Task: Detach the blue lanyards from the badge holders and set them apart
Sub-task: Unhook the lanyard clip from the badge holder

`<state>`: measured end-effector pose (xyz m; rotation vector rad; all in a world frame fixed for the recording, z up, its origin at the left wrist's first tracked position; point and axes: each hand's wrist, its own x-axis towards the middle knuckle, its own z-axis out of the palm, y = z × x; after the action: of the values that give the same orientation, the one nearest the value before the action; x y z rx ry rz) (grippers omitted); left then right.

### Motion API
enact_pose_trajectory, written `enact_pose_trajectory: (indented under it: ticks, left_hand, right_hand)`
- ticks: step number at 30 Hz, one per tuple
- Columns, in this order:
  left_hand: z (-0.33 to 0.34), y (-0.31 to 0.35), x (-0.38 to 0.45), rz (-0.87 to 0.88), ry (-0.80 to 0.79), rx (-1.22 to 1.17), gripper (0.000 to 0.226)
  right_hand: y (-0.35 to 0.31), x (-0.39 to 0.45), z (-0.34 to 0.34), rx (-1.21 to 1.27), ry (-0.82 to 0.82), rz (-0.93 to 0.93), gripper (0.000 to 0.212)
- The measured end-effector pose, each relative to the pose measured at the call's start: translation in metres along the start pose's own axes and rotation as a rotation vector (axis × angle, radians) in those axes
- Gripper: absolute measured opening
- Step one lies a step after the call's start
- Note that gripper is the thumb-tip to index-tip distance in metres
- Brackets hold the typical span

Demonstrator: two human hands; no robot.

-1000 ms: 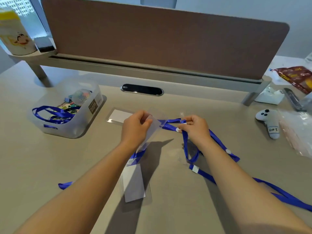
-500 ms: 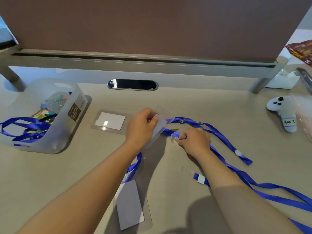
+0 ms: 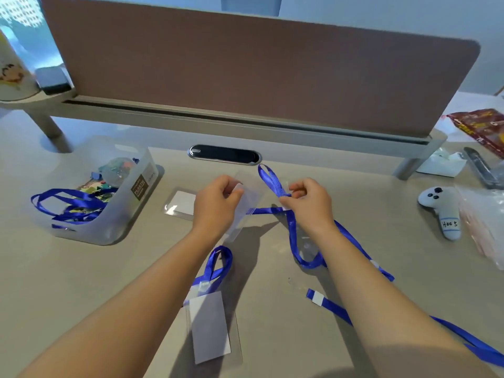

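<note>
desk (image 3: 381, 214): lanyard (image 3: 275, 186) pinched in right hand (image 3: 308, 205) fingers (image 3: 296, 190).

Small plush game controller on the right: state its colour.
Plush game controller: white with black buttons, seen in the head view.

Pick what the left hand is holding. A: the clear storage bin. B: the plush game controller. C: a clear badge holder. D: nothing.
C: the left hand grips a clear badge holder above the desk, while the right hand pinches the blue lanyard beside it.
</note>
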<state>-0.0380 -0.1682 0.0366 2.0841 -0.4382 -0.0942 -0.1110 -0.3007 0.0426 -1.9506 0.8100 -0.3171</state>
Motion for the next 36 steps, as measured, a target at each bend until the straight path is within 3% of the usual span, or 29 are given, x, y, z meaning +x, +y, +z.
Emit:
enact_pose_trajectory:
  ticks: [3,10,15,21,24,26,28,31,36]
  left_hand:
    - [-0.026,0.007,-0.009,0.016,0.086,0.0,0.015]
    - [-0.121,-0.004,-0.013,-0.012,0.278,0.007,0.017]
    - [-0.198,-0.037,0.0,-0.082,0.406,-0.013,0.016]
    - [-0.27,-0.096,0.032,-0.165,0.495,0.019,0.02]
    - [-0.289,-0.121,0.049,-0.168,0.501,0.018,0.02]
    - [-0.295,-0.135,0.056,-0.167,0.481,0.013,0.018]
    - [-0.298,-0.147,0.06,-0.162,0.462,0.019,0.017]
    - [-0.301,-0.159,0.066,-0.148,0.444,0.038,0.018]
    - [-0.298,-0.159,0.071,-0.092,0.385,0.043,0.019]
  right_hand:
    - [-0.031,-0.009,0.005,0.131,0.005,-0.04,0.033]
    - [-0.11,-0.026,0.053,0.278,-0.129,-0.106,0.006]
    - [-0.166,-0.023,0.124,0.391,-0.181,-0.123,0.011]
    - [-0.215,-0.012,0.231,0.411,-0.116,-0.146,0.005]
    - [-0.21,-0.005,0.273,0.233,-0.102,-0.162,0.019]
    - [-0.197,-0.002,0.292,0.038,-0.126,-0.229,0.014]
    - [-0.184,0.0,0.305,-0.236,-0.193,-0.325,0.007]
    - [-0.172,0.001,0.314,-0.576,-0.341,-0.398,0.02]
    - [-0.173,-0.005,0.311,-0.662,-0.486,-0.379,0.04]
